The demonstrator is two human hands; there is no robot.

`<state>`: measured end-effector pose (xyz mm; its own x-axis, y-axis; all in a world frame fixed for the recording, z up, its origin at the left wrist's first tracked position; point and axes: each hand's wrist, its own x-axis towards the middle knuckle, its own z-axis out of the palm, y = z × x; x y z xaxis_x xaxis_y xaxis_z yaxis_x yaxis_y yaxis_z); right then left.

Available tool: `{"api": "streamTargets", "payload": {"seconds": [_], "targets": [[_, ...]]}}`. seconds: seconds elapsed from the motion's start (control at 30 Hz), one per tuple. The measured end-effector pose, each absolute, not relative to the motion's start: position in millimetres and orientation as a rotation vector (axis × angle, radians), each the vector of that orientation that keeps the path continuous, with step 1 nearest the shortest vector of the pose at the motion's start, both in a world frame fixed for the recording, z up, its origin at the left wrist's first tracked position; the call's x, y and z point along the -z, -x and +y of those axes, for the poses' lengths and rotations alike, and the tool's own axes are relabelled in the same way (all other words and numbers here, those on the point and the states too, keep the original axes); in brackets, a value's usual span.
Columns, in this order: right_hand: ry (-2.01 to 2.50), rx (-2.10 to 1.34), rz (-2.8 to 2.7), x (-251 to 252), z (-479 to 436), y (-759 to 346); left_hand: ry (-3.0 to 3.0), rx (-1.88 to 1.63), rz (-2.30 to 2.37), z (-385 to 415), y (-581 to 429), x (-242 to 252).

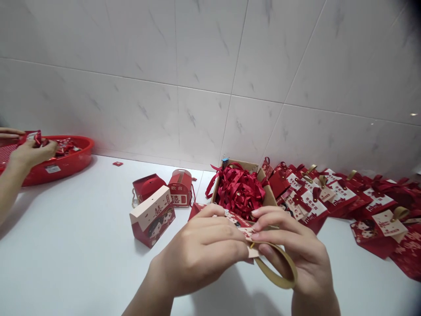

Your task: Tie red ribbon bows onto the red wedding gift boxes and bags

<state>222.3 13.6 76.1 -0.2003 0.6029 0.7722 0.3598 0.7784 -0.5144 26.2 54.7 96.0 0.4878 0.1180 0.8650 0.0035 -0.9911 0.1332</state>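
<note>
A gift box (235,217), red and cream with printed figures, is held above the white surface (82,263), in front of the open carton (271,199); much of it is hidden by the fingers. The left hand (200,250) is laid over the near side of the box, its grip clamped on it. By the right hand (296,245) the box is pinched at its top, grip closed on the cream flap near the base of the gold strap (278,280), whose loop hangs beside the right thumb. Whether the thumb is passed through the loop cannot be told. The carton is filled with red ribbons (240,188), and a blue clip (225,160) is fixed at its back corner. To the left, three boxes are noted close together: a cream-topped box (154,217) in front, a dark red box (148,186) behind it, and an arched box (180,188) standing upright. To the right, many strapped boxes (342,193) are crowded along the tiled wall (197,87). At far left, a red packet (33,136) is held by another person's hands (34,153) over a red basket (75,162) containing similar packets.
</note>
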Motion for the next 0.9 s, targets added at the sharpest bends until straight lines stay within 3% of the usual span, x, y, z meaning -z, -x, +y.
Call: {"api": "streamTargets", "payload": {"seconds": [0.53, 0.9], "targets": [[0.773, -0.645, -1.634, -80.4, 11.8, -211.1, -2.600, -1.519, 0.143, 53.6, -24.8, -94.5], [0.771, -0.572, -1.670, -75.9, 11.5, -213.5, -2.571, -1.538, 0.137, 54.8, -27.6, -98.8]]}}
